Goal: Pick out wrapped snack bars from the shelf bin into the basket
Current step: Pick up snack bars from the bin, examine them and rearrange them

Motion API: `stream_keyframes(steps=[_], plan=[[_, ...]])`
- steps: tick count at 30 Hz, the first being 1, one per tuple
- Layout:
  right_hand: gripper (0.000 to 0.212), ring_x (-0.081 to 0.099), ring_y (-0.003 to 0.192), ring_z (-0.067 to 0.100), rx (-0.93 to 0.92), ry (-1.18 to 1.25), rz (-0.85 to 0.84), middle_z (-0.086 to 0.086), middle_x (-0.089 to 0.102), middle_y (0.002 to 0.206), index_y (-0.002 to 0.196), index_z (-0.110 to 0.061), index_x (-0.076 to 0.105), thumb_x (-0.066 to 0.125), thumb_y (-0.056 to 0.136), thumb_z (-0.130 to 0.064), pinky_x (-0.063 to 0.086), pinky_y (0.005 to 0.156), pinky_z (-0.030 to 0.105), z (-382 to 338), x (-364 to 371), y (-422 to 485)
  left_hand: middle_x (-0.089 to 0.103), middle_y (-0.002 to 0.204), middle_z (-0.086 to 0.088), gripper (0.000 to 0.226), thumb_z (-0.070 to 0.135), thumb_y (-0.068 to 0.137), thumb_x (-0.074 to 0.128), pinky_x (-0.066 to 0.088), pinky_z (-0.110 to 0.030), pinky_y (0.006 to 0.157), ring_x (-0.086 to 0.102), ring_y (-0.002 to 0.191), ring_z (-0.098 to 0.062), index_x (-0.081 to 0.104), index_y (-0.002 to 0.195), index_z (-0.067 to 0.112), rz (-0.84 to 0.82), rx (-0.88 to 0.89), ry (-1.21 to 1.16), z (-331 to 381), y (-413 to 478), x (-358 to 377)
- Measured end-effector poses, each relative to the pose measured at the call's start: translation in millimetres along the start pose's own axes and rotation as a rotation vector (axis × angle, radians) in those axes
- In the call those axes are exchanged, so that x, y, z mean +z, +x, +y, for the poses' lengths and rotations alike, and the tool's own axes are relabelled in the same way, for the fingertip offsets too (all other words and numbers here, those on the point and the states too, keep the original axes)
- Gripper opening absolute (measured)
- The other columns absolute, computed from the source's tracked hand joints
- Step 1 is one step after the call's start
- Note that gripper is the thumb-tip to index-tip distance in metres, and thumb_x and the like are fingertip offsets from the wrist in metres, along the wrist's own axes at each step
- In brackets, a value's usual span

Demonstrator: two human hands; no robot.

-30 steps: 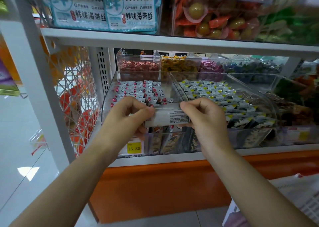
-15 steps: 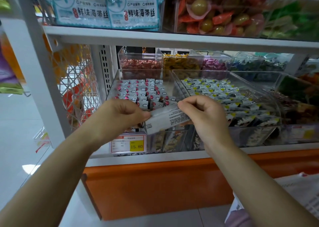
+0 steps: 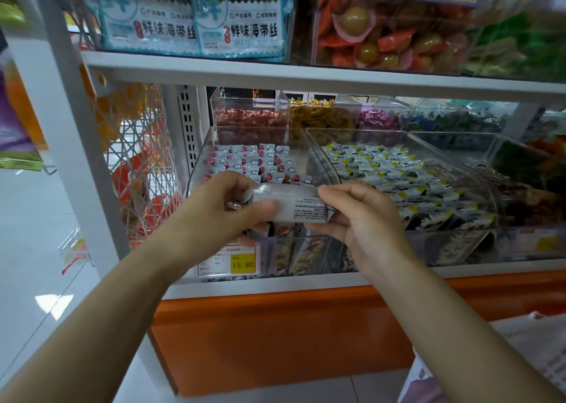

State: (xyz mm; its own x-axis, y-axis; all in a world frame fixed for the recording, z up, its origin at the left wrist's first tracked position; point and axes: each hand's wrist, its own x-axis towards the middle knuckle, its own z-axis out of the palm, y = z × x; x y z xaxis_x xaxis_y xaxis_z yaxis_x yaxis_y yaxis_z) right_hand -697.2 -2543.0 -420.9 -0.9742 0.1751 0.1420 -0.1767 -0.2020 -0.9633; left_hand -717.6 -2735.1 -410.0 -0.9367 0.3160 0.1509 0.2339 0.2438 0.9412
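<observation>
A silvery-white wrapped snack bar [image 3: 291,205] with small print on its back is held level in front of the clear shelf bin [image 3: 202,154]. My left hand [image 3: 220,209] pinches its left end and my right hand [image 3: 364,218] pinches its right end. Behind it, the bin holds several rows of small white-and-red wrapped bars [image 3: 254,160]. No basket can be made out; only a pale printed thing [image 3: 533,356] shows at the lower right corner.
A second clear bin [image 3: 398,172] of yellow-and-black wrapped bars sits to the right. Candy tubs [image 3: 251,117] stand behind, and a shelf [image 3: 275,71] of seaweed packs hangs above. A yellow 15.80 price tag [image 3: 242,263] is on the bin front. White mesh [image 3: 137,172] closes the left side.
The bar has turned from tilted to level and come slightly up and closer, with both hands still on its ends. My view has shifted a little toward the shelf.
</observation>
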Motion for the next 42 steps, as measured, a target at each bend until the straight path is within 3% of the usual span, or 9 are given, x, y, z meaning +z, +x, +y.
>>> stream_keyframes(steps=[6, 13, 17, 19, 23, 28, 32, 39, 42], plan=[[0.013, 0.071, 0.067, 0.025, 0.168, -0.003, -0.150, 0.014, 0.073, 0.075, 0.072, -0.003, 0.068, 0.068, 0.071, -0.016, 0.057, 0.050, 0.026, -6.6, -10.8, 5.6, 0.067, 0.101, -0.010, 0.019, 0.015, 0.082, 0.063, 0.054, -0.016, 0.064, 0.072, 0.077, -0.020, 0.062, 0.101, 0.014, 0.031, -0.031, -0.109, 0.5, 1.4, -1.5], [0.018, 0.068, 0.062, 0.018, 0.266, 0.072, -0.180, 0.013, 0.072, 0.076, 0.074, -0.003, 0.067, 0.068, 0.065, -0.019, 0.054, 0.047, 0.021, -6.8, -15.5, 7.7, 0.072, 0.096, -0.009, 0.016, 0.016, 0.086, 0.058, 0.055, -0.018, 0.067, 0.072, 0.082, -0.021, 0.064, 0.101, 0.012, 0.020, -0.031, -0.148, -4.8, 4.1, 1.4], [0.042, 0.067, 0.082, 0.019, 0.185, 0.137, -0.285, 0.015, 0.069, 0.100, 0.107, -0.008, 0.066, 0.068, 0.068, -0.025, 0.057, 0.061, 0.026, -2.4, -10.2, 6.3, 0.073, 0.082, -0.011, 0.019, 0.023, 0.091, 0.055, 0.059, -0.028, 0.066, 0.072, 0.074, -0.022, 0.064, 0.096, 0.007, 0.159, -0.056, -0.112, -9.5, 7.3, 4.0], [0.051, 0.067, 0.087, 0.019, 0.087, -0.015, -0.332, 0.013, 0.065, 0.108, 0.120, -0.020, 0.059, 0.070, 0.070, -0.021, 0.057, 0.068, 0.030, 1.6, -6.7, 4.1, 0.071, 0.073, -0.013, 0.023, 0.026, 0.092, 0.053, 0.059, -0.029, 0.061, 0.070, 0.063, -0.021, 0.064, 0.092, 0.005, 0.239, -0.047, -0.065, -9.2, 8.0, 6.7], [0.034, 0.069, 0.072, 0.011, -0.184, -0.233, -0.067, 0.012, 0.066, 0.098, 0.119, -0.011, 0.060, 0.063, 0.085, -0.008, 0.057, 0.059, 0.025, 2.8, -4.2, 6.6, 0.069, 0.068, -0.007, 0.031, 0.036, 0.095, 0.045, 0.052, -0.027, 0.047, 0.064, 0.052, -0.016, 0.062, 0.087, 0.012, 0.269, 0.014, 0.020, -3.4, 8.5, 17.0], [0.030, 0.069, 0.077, 0.015, -0.301, -0.220, 0.282, 0.016, 0.064, 0.105, 0.117, -0.002, 0.058, 0.062, 0.088, -0.012, 0.055, 0.062, 0.020, -3.8, -21.5, 21.7, 0.062, 0.119, -0.003, 0.035, 0.027, 0.097, 0.047, 0.042, -0.024, 0.077, 0.057, 0.094, -0.012, 0.055, 0.128, 0.013, 0.424, 0.136, 0.455, -5.7, 37.2, 11.2], [0.031, 0.068, 0.080, 0.017, -0.297, -0.277, 0.345, 0.015, 0.061, 0.113, 0.119, -0.004, 0.056, 0.061, 0.089, -0.013, 0.055, 0.063, 0.017, 0.4, -24.2, 30.8, 0.054, 0.127, -0.013, 0.034, 0.024, 0.098, 0.041, 0.037, -0.041, 0.102, 0.047, 0.118, -0.029, 0.055, 0.121, 0.005, 0.163, 0.148, 0.844, -16.7, 77.4, 16.7], [0.020, 0.067, 0.069, 0.005, -0.301, -0.335, 0.318, -0.008, 0.061, 0.095, 0.106, -0.024, 0.053, 0.062, 0.089, -0.018, 0.057, 0.068, 0.023, 5.2, -18.4, 37.3, 0.006, 0.158, -0.002, 0.074, 0.063, 0.087, 0.005, 0.013, -0.061, 0.108, 0.003, 0.145, -0.023, 0.020, 0.148, 0.024, -0.306, -0.029, 1.375, -30.3, 119.7, 35.6], [0.022, 0.067, 0.072, 0.004, -0.333, -0.396, 0.266, 0.000, 0.061, 0.103, 0.110, -0.016, 0.057, 0.062, 0.089, -0.017, 0.058, 0.074, 0.031, -1.1, -16.5, 45.3, 0.006, 0.159, 0.001, 0.073, 0.063, 0.089, 0.007, 0.005, -0.061, 0.109, -0.001, 0.146, -0.019, 0.023, 0.148, 0.024, -0.304, -0.050, 1.380, -31.5, 115.7, 33.0]])
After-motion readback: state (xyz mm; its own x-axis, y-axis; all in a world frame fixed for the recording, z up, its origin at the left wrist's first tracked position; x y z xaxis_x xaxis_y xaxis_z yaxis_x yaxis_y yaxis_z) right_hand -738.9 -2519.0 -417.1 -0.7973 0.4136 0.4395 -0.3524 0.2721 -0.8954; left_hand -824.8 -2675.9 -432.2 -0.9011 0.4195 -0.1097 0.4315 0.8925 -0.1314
